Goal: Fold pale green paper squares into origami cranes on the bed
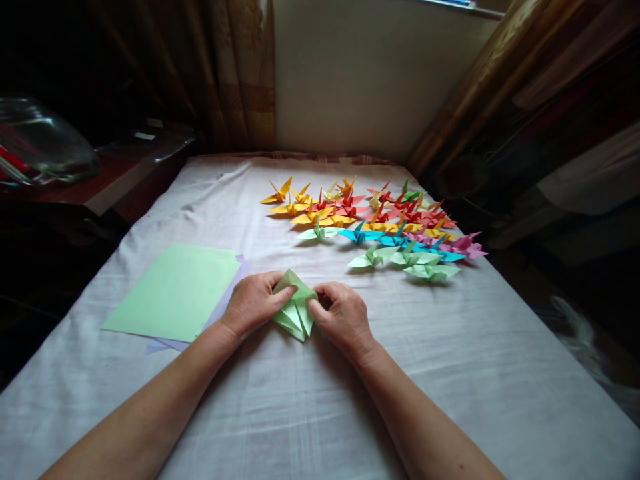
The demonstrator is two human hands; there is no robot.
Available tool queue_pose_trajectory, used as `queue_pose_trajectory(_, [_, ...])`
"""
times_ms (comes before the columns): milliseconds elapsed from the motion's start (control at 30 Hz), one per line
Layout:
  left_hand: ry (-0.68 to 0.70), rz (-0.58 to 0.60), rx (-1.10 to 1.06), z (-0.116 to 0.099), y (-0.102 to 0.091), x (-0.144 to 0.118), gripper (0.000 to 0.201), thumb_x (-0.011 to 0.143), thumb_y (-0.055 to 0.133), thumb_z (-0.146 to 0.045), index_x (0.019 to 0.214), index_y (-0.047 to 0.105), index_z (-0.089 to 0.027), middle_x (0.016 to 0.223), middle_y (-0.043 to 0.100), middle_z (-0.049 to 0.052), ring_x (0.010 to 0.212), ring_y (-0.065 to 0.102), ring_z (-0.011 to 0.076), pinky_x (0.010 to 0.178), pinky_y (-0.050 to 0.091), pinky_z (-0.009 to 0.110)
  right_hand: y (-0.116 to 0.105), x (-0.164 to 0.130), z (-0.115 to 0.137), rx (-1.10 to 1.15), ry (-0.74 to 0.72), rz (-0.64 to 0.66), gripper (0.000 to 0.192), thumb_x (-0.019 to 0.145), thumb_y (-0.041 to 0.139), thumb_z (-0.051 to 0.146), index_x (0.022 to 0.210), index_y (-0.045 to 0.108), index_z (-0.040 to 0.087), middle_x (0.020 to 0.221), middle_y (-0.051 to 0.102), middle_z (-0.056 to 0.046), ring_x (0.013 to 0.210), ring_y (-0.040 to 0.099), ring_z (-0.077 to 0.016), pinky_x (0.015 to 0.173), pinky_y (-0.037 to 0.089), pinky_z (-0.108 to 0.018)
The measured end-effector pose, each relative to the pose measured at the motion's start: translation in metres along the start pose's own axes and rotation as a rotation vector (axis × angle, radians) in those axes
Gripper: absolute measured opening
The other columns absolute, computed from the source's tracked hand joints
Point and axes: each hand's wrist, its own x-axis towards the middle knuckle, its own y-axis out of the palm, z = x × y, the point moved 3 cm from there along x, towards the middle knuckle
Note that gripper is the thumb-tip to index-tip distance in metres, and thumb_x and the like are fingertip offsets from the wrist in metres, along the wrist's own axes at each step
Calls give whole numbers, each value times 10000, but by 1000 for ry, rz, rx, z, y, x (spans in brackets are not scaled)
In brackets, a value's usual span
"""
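Note:
A light green sheet of origami paper (296,308), folded into a diamond with a slit down its lower front, is held just above the cloth between both hands. My left hand (254,300) grips its left side, thumb lying across the front. At the right corner, my right hand (344,315) pinches the paper between thumb and curled fingers. Some fingertips are hidden behind the paper. Left of my left hand lies a stack of light green paper sheets (173,293), with purple paper sheets (220,310) showing beneath it.
Several folded paper cranes, among them a yellow crane (278,193), a blue crane (359,234) and a pale green crane (431,271), stand in rows at the back right. A white cloth (260,420) covers the surface. A glass jar (47,143) lies on a shelf at left.

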Motion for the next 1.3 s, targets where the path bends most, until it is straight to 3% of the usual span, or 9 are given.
queue_pose_trajectory(233, [25, -7, 1, 3, 2, 0, 279, 819, 502, -435, 745, 662, -219, 658, 645, -21, 620, 569, 155, 584, 337, 246, 0, 4, 6, -100, 69, 38, 69, 760, 632, 204, 703, 660, 231, 734, 692, 6, 711, 585, -166, 658, 343, -273])
queue_pose_trajectory(467, [49, -23, -34, 4, 2, 1, 286, 832, 505, -423, 741, 680, -215, 633, 644, -28, 589, 553, 143, 574, 349, 236, 4, 3, 8, -198, -12, -11, 72, 770, 629, 186, 712, 649, 224, 730, 675, -7, 720, 584, -176, 661, 344, -279])
queue_pose_trajectory(600, [56, -37, -50, 6, 2, 3, 324, 844, 479, -437, 772, 693, -205, 635, 636, -26, 593, 549, 145, 568, 349, 237, 3, 0, 8, -108, -124, -111, 54, 808, 631, 222, 828, 681, 216, 792, 683, -16, 664, 577, -152, 681, 393, -271])
queue_pose_trajectory(733, [55, -37, -84, 10, 3, 5, 378, 861, 447, -471, 735, 677, -198, 625, 615, -23, 600, 540, 147, 557, 347, 234, 1, -3, 6, 67, -225, -140, 155, 912, 565, 303, 871, 684, 212, 811, 691, -21, 654, 594, -138, 684, 440, -252])
queue_pose_trajectory(900, [54, -42, -121, 12, 4, 6, 397, 858, 466, -492, 764, 719, -202, 627, 634, -22, 609, 558, 154, 548, 357, 230, 1, -1, 2, 156, -220, -158, 202, 936, 534, 299, 845, 694, 218, 794, 697, -21, 660, 616, -137, 650, 474, -241])
queue_pose_trajectory(1300, [31, -65, -137, 14, 7, 6, 456, 851, 438, -536, 774, 728, -192, 631, 616, -20, 646, 595, 167, 565, 381, 222, 7, -4, 8, 28, -381, -181, 314, 924, 528, 228, 1189, 696, 237, 1010, 723, -64, 897, 674, -195, 828, 546, -324])
